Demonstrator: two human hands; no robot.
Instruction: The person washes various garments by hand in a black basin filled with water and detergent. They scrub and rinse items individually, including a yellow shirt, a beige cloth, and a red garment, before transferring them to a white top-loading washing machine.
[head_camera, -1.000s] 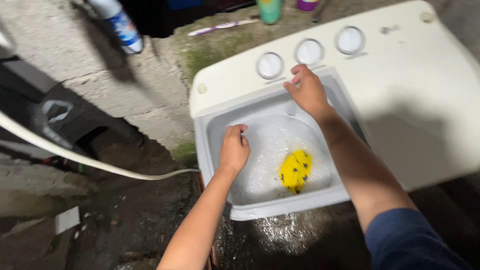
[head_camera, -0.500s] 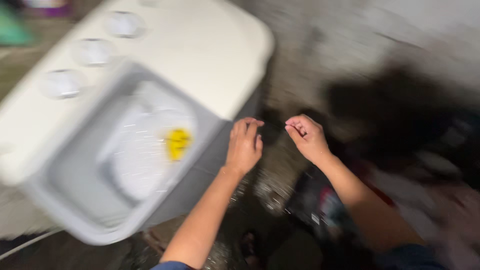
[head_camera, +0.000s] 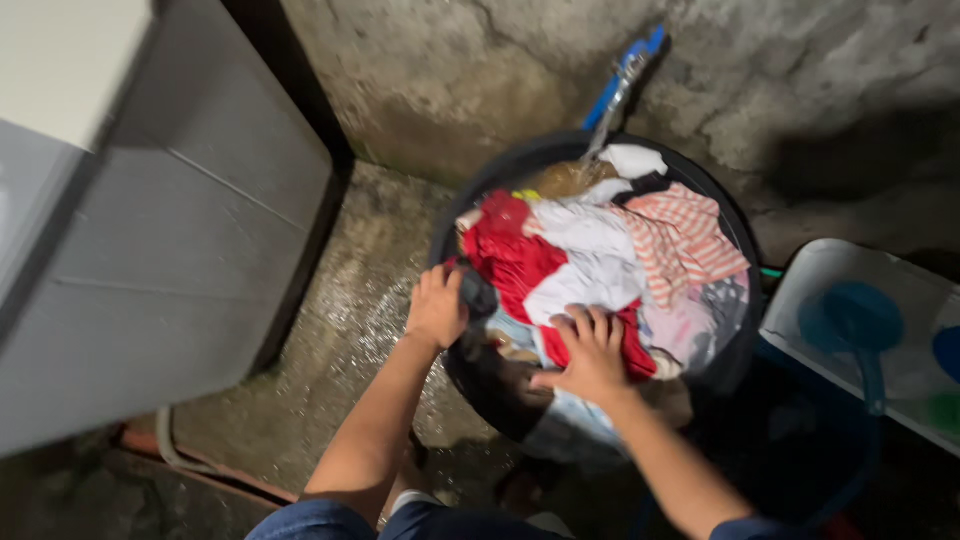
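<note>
The left hand (head_camera: 437, 305) sits at the near-left rim of a round black tub (head_camera: 722, 205), its fingers curled shut around a dark, wet piece of cloth (head_camera: 478, 295) that it grips at the tub's edge. The right hand (head_camera: 590, 352) lies palm down on the heap of laundry, fingers spread and slightly bent, pressing on a white garment (head_camera: 585, 265) and the red cloth (head_camera: 512, 255) beside it; nothing shows that it has closed on anything, and its thumb points toward the left hand.

The tub is piled full: the red cloth lies at the left, the white one in the middle, an orange-and-white striped garment (head_camera: 685, 235) at the right, and pale pinkish fabric below that. Water runs from a tap with a blue handle (head_camera: 622, 75) on the rough concrete wall (head_camera: 480, 70) into the far side of the tub, where brownish water shows.

The tub's near side is lost in shadow, and what the light fabric hanging there belongs to is hard to make out. The grey side of a washing machine (head_camera: 170, 260) fills the left, cut off by the frame. At the right edge a white container (head_camera: 830, 265) with a blue round shape inside is only partly in view.
</note>
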